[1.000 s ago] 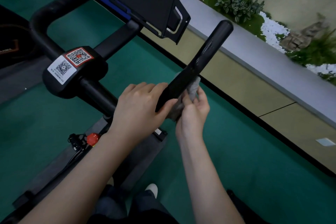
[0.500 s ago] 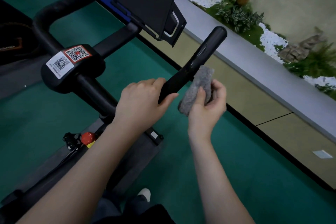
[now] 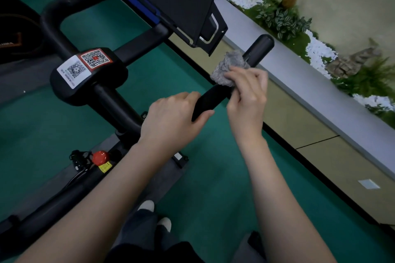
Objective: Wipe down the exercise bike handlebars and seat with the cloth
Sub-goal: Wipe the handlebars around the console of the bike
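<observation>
Single head-worn wide view, looking steeply down and forward, close over handlebar point(image 3: 215, 98), floor point(image 3: 213, 177) below

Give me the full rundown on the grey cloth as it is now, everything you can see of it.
The cloth is grey and fuzzy, like microfibre or terry, bunched into a thick wad rather than spread flat. It lies against the black right handlebar, draped over its upper side, below the rounded end. The right hand holds it from below, fingers curled onto its lower edge. The left hand grips the same bar lower down, apart from the cloth.
</observation>
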Action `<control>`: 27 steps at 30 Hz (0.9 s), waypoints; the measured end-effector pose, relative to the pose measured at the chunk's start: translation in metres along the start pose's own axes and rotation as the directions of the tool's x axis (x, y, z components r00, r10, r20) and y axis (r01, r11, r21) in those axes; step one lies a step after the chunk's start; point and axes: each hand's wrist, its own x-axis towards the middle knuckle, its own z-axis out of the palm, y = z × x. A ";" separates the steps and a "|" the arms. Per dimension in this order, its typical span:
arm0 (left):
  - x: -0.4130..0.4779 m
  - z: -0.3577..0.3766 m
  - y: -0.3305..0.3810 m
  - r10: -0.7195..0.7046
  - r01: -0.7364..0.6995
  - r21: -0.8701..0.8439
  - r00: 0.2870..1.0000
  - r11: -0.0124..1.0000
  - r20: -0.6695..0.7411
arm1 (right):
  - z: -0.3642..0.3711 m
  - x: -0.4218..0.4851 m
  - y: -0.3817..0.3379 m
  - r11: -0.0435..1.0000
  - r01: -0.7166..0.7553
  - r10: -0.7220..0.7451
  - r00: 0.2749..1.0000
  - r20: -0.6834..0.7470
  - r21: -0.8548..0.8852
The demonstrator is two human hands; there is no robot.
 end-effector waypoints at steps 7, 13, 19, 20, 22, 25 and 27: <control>0.008 0.000 -0.001 0.010 -0.008 -0.036 0.999 0.999 0.052 | -0.011 0.005 0.003 0.985 0.151 -0.132 0.969 0.210 -0.079; 0.016 0.004 0.001 0.028 -0.024 -0.054 0.996 0.998 0.088 | -0.012 0.030 0.007 0.967 0.152 -0.119 0.979 0.167 -0.204; 0.020 0.004 0.006 0.027 -0.022 -0.054 0.996 0.998 0.089 | -0.016 0.026 0.004 0.933 0.290 -0.210 0.919 0.332 -0.212; 0.021 0.004 0.006 0.025 -0.020 -0.053 0.996 0.998 0.087 | -0.018 0.032 0.007 0.929 0.292 -0.211 0.924 0.320 -0.230; 0.024 0.005 0.009 0.020 -0.016 -0.049 0.997 0.999 0.080 | -0.021 0.045 0.014 0.933 0.253 -0.184 0.947 0.265 -0.256; 0.027 0.008 0.012 -0.002 0.004 -0.036 0.998 0.999 0.062 | -0.020 0.045 0.014 0.945 0.226 -0.169 0.956 0.238 -0.237; 0.029 0.009 0.015 -0.021 0.023 -0.034 0.999 0.999 0.046 | -0.019 0.037 0.012 0.931 0.295 -0.216 0.921 0.325 -0.216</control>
